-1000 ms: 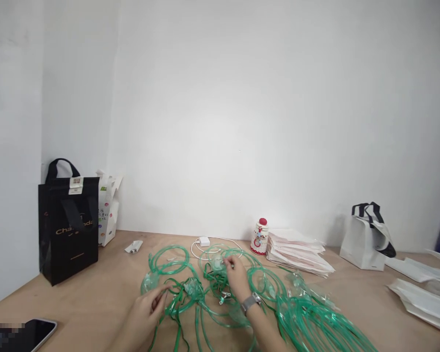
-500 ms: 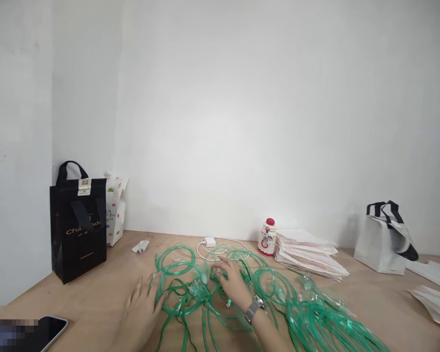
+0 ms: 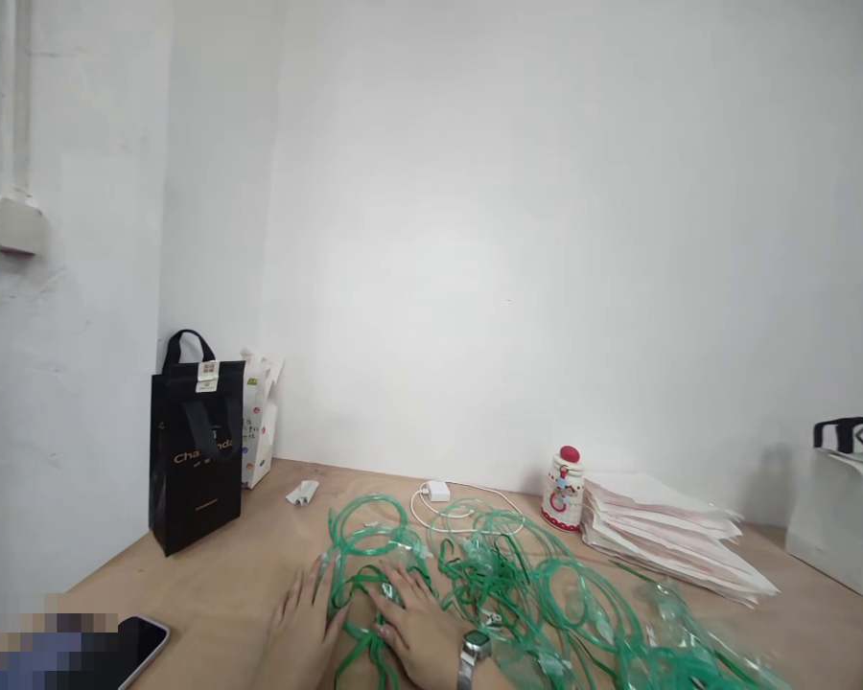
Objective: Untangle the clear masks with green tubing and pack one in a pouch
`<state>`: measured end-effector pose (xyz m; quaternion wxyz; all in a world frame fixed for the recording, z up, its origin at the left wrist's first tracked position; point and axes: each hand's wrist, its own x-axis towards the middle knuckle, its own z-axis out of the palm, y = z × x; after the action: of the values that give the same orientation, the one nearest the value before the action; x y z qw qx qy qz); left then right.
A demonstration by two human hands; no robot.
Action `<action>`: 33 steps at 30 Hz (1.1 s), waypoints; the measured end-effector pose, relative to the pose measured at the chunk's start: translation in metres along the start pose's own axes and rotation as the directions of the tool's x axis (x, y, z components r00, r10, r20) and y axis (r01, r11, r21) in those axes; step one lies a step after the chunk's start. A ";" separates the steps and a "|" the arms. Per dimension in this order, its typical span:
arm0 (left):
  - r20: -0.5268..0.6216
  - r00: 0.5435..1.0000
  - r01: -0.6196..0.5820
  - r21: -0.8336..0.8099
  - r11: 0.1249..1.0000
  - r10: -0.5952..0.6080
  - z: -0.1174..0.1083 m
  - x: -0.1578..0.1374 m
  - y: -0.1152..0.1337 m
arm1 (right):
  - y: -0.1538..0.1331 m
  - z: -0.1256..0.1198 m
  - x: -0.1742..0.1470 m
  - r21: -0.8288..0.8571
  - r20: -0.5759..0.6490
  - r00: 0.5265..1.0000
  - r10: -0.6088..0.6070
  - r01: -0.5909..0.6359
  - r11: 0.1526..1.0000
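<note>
Coils of clear green tubing [image 3: 374, 503] and dark green elastic straps [image 3: 500, 575] lie tangled across the wooden table, with clear plastic pieces among them. My left hand [image 3: 306, 613] rests at the left edge of the tangle, fingers stretched out beside a tubing coil. Close to its right, my right hand [image 3: 417, 623], with a silver watch [image 3: 475, 647] on the wrist, lies over green straps and a small clear plastic piece, its fingers spread. Neither hand visibly grips anything.
A black bag [image 3: 198, 460] and a white printed bag [image 3: 260, 422] stand at the left. Behind the tubing are a white charger [image 3: 438, 491], a red-topped bottle [image 3: 564, 489] and a paper stack [image 3: 668, 527]. A white bag [image 3: 841, 508] stands far right; a phone [image 3: 140, 642] lies front left.
My right hand has come left and nearer, from the middle of the tangle to beside my left hand. The view has turned left, so everything appears shifted right.
</note>
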<state>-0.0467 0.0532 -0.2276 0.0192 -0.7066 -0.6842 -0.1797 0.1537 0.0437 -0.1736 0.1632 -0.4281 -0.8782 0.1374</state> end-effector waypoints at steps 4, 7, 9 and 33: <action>-0.020 1.000 -0.010 0.023 1.000 0.011 0.007 0.001 0.002 | 0.000 -0.003 0.000 -0.019 0.068 0.998 -0.017 0.018 1.000; -0.025 1.000 -0.019 0.039 0.999 0.020 0.010 0.002 0.000 | 0.001 -0.002 -0.001 -0.019 0.077 0.997 -0.024 0.025 1.000; -0.036 0.999 -0.027 0.049 0.998 0.029 0.013 0.002 -0.001 | 0.002 0.001 -0.002 -0.018 0.067 0.997 -0.023 0.025 1.000; -0.338 0.923 -0.154 0.111 0.982 0.183 -0.014 0.046 0.041 | 0.062 -0.056 -0.022 -0.179 -0.276 0.870 0.409 -0.465 0.867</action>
<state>-0.0097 0.0912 -0.1927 0.1839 -0.7186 -0.6137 -0.2706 0.2333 0.0691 -0.1501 0.1748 -0.6463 -0.7427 0.0139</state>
